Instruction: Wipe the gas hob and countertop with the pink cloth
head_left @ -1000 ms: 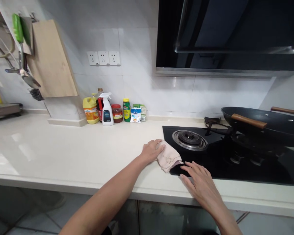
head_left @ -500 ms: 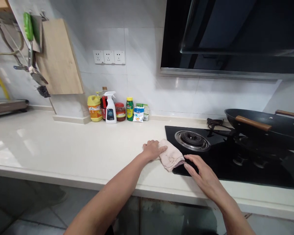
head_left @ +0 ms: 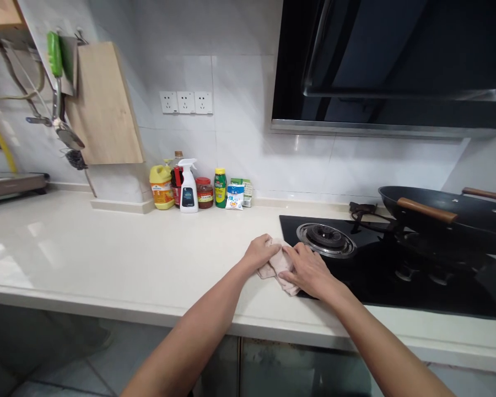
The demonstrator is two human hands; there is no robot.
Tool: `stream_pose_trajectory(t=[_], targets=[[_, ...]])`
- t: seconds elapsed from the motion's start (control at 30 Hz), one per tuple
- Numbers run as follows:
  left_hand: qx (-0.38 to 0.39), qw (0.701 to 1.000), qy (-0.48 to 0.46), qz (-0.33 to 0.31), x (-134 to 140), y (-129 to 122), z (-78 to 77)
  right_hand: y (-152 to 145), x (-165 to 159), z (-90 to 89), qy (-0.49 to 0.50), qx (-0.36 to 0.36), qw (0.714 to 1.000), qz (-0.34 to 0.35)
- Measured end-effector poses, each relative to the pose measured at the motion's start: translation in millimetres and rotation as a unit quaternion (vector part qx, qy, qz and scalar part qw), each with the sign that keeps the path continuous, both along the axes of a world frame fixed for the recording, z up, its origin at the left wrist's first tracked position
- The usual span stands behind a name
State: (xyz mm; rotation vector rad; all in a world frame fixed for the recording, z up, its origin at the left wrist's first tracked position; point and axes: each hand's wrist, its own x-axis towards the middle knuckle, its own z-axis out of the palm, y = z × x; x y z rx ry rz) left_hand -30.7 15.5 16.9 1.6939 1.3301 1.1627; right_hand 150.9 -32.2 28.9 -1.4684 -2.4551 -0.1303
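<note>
- Right hand (head_left: 308,270) has moved left off the hob (head_left: 397,275) glass since a second ago; now lies on the cloth (head_left: 279,270), meeting the left hand (head_left: 261,252).
- Cloth sits bunched at the hob's front-left corner, half on the worktop (head_left: 107,248).
- Both sets of fingers curled, pressing down on the cloth.
- Step, my read: gathering the cloth. Next needs a firm bunching grip.
- Wok (head_left: 450,218) on the far burner; contents not visible.
- Bottles and jar (head_left: 204,193) at the wall: lids on, fill unclear.
</note>
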Motion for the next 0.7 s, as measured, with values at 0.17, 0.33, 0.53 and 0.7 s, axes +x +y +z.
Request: stream_pose_trajectory(t=[0.17, 0.33, 0.53, 0.7], targets=[[-0.035, 0.980, -0.159, -0.113, 0.3, -5.9, 4.2, 13.1, 4.3, -6.4, 0.071, 0.034, 0.997, -0.009], [-0.076, 0.950, -0.226, -0.203, -0.4, -11.3, 12.4, 29.9, 49.9, -16.1, 0.263, -0.013, 0.961, -0.080], [-0.106, 0.945, -0.236, -0.201, 2.6, -7.7, 5.6, 37.0, 136.8, -43.2, 0.338, -0.075, 0.934, -0.091], [-0.136, 0.932, -0.200, -0.268, 6.2, -12.9, 2.6, 26.7, 153.2, -24.8, 0.375, -0.067, 0.921, -0.081]])
